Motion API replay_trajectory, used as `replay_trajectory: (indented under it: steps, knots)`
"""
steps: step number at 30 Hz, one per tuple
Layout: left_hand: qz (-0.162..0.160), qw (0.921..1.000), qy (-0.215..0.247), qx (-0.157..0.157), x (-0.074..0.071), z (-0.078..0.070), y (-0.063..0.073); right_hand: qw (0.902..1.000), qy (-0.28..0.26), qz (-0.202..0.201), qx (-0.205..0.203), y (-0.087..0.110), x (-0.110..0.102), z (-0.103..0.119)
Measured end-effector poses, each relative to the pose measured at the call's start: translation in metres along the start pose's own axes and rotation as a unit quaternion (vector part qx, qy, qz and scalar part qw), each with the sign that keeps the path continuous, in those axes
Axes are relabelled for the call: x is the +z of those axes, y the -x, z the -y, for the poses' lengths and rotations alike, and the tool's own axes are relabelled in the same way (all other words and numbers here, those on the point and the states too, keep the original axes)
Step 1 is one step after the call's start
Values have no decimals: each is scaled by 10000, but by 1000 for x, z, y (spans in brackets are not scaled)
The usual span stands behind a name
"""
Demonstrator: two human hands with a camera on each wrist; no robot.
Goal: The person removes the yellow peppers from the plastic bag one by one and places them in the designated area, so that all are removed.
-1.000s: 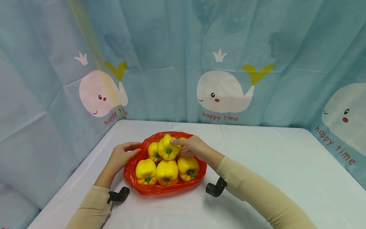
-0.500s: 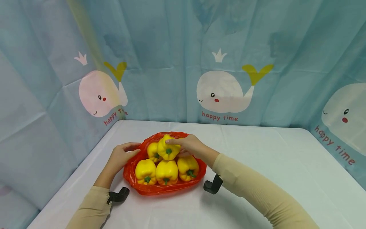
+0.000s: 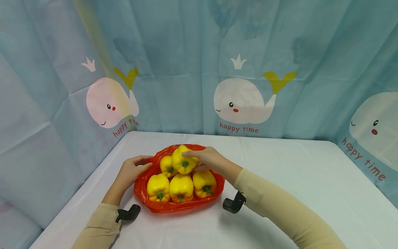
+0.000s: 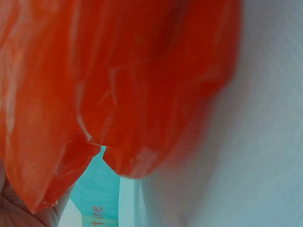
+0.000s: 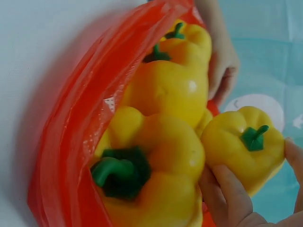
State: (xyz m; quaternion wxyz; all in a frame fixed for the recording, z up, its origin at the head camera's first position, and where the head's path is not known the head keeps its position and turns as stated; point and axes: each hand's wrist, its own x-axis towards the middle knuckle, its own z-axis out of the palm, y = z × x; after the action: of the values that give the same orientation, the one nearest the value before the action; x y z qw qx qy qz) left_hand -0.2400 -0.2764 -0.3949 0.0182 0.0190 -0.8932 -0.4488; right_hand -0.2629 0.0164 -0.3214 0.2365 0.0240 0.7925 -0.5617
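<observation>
A red plastic bag (image 3: pixel 161 207) stands wide open on the table with several yellow bell peppers (image 3: pixel 181 187) inside, their green stems showing. My right hand (image 3: pixel 212 159) grips one yellow bell pepper (image 3: pixel 185 160) above the others, at the far side of the bag. In the right wrist view that pepper (image 5: pixel 244 146) sits between the thumb and fingers, its stem facing the camera. My left hand (image 3: pixel 132 169) holds the bag's left rim between thumb and fingers. The left wrist view is mostly filled by the bag's side (image 4: pixel 128 85); only part of the hand (image 4: pixel 23 208) shows there.
The bag rests on a white-covered table (image 3: pixel 289 180). A blue curtain (image 3: pixel 177 69) printed with whales hangs behind and beside the table. A black wrist device (image 3: pixel 129 213) is on the left forearm, another black device (image 3: pixel 234 203) on the right.
The right hand has shifted slightly left, then slightly back, still gripping the yellow bell pepper, which has barely moved. The left hand and the bag have stayed in place.
</observation>
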Motion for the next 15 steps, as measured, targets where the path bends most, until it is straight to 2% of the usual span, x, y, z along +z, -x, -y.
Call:
replay_trajectory:
  steps: [6, 11, 15]
  knots:
    - [-39, 9999, 120, -12, 2, 4, -1, 10000, -32, 12, -26, 12, -18, -1]
    - [-119, 9997, 227, -52, 2, 6, -2, 9989, -333, 191, -268, 25, -37, -2]
    - [-141, 9995, 265, -115, 2, 8, -2, 9983, -375, 227, -388, 33, -54, -4]
